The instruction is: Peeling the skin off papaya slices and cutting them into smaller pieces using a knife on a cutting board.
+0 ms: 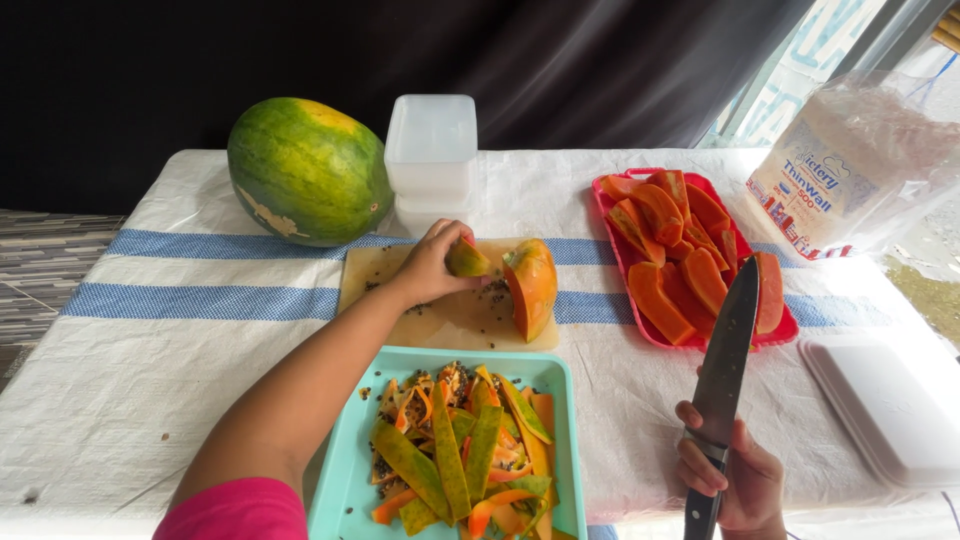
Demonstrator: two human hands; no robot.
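My left hand (430,265) rests on the wooden cutting board (440,320) and grips a small cut end piece of papaya (466,259). Just to its right a larger papaya piece (531,287) with orange flesh and green-yellow skin stands on the board, with black seeds scattered around it. My right hand (728,480) is near the front edge of the table, closed around the handle of a large kitchen knife (726,365) whose dark blade points up and away.
A teal tray (345,470) of papaya peels and seeds sits in front of the board. A red tray (770,335) holds peeled papaya slices at right. A whole watermelon (308,170), stacked white plastic containers (431,150), a bag of containers (850,170) and a white lid (890,410) stand around.
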